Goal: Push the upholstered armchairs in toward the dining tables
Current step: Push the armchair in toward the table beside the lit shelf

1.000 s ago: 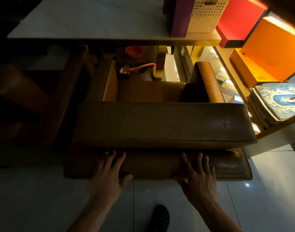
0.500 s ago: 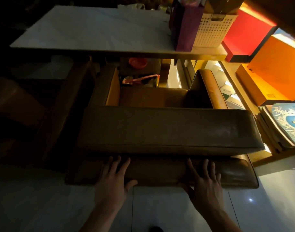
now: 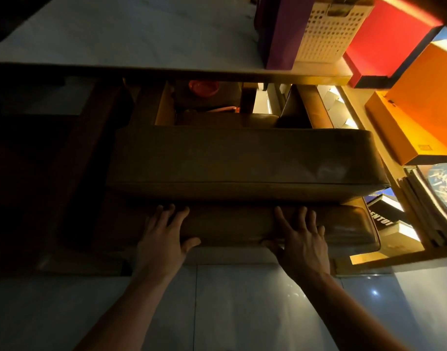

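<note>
A: What fills the view?

B: A pale table (image 3: 121, 39), its near edge over the front of a brown armchair (image 3: 242, 158). The seat is partly tucked under the top; the padded back faces the person.

A: And to the right?

B: A lit shelf (image 3: 384, 257) just beside the chair, holding orange (image 3: 425, 102) and red boxes (image 3: 387, 39), with books lower down.

A: The hands?

B: Both flat on the chair's lower back panel. Left hand (image 3: 164, 239): fingers spread, thumb out along the bottom edge. Right hand (image 3: 302, 243): fingers spread too, thumb hooked at that edge.
</note>
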Motion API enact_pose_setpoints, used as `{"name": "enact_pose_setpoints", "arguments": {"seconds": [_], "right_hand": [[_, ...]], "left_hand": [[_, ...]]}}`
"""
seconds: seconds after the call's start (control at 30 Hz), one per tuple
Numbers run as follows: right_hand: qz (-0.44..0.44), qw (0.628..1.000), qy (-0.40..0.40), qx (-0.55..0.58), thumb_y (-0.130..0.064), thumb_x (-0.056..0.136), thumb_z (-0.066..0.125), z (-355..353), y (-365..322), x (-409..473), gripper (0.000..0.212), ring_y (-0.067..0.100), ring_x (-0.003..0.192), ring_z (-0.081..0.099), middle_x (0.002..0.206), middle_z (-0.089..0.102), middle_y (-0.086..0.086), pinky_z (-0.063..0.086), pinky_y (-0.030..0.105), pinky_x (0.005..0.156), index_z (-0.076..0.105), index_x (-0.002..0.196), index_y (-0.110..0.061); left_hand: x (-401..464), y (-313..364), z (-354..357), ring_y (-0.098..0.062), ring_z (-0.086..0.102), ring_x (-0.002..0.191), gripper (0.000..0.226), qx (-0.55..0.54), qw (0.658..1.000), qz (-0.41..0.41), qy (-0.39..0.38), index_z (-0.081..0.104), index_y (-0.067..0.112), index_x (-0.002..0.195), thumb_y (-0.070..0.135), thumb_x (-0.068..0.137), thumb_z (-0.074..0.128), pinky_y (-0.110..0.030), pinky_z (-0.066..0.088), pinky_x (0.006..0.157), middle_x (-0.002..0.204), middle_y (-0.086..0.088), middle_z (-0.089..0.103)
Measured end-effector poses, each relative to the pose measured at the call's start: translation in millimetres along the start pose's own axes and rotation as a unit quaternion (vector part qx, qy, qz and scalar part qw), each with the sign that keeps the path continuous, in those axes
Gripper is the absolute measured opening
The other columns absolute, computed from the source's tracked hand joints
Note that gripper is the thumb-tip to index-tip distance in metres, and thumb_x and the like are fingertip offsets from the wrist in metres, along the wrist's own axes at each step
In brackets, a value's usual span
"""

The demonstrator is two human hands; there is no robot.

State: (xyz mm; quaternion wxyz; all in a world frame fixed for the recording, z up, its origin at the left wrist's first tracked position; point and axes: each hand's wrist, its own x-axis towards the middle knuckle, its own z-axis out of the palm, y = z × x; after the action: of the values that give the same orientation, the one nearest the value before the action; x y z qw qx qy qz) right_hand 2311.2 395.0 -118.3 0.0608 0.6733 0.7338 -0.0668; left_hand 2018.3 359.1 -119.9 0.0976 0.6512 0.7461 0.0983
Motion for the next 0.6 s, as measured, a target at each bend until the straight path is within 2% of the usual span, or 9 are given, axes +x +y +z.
{"name": "enact_pose_setpoints", "arguments": {"seconds": [0.2,0.33,0.5,0.6], "right_hand": [[-0.003,1.000,0.022,-0.004,-0.077,0.085,0.037,0,-1,2,0.086,0.048,0.144,0.018,0.158,0.021,0.027,0.032,0.061,0.110,0.015,0.157,-0.034],[0.000,1.000,0.016,-0.008,-0.077,0.086,0.037,-1,-2,-6,0.086,0.047,0.144,0.018,0.157,0.021,0.027,0.032,0.060,0.110,0.015,0.157,-0.034],[-0.003,1.000,0.014,-0.004,-0.077,0.085,0.030,6,-3,-22,0.086,0.050,0.145,0.016,0.158,0.018,0.029,0.030,0.063,0.111,0.014,0.157,-0.033],[-0.009,1.000,0.010,-0.004,-0.075,0.087,0.034,7,-2,-22,0.085,0.050,0.146,0.011,0.159,0.014,0.029,0.028,0.064,0.112,0.010,0.158,-0.033]], "left_hand": [[-1,2,-2,-0.031,0.026,0.143,0.075,-0.011,1.000,-0.011,0.004,0.044,0.031,0.144,0.062,0.080,0.067,-0.052,0.034,0.111,0.151,-0.005,0.042],[-8,2,-4,-0.033,0.028,0.142,0.075,-0.019,1.000,-0.013,0.001,0.046,0.029,0.143,0.059,0.078,0.071,-0.053,0.034,0.111,0.148,-0.007,0.045],[-23,-2,0,-0.035,0.032,0.140,0.075,-0.013,1.000,-0.010,-0.001,0.049,0.026,0.140,0.058,0.076,0.073,-0.056,0.039,0.107,0.145,-0.009,0.048],[-23,-2,0,-0.035,0.032,0.140,0.075,-0.004,1.000,-0.009,0.001,0.049,0.027,0.140,0.059,0.077,0.072,-0.054,0.036,0.109,0.145,-0.009,0.049]]}}
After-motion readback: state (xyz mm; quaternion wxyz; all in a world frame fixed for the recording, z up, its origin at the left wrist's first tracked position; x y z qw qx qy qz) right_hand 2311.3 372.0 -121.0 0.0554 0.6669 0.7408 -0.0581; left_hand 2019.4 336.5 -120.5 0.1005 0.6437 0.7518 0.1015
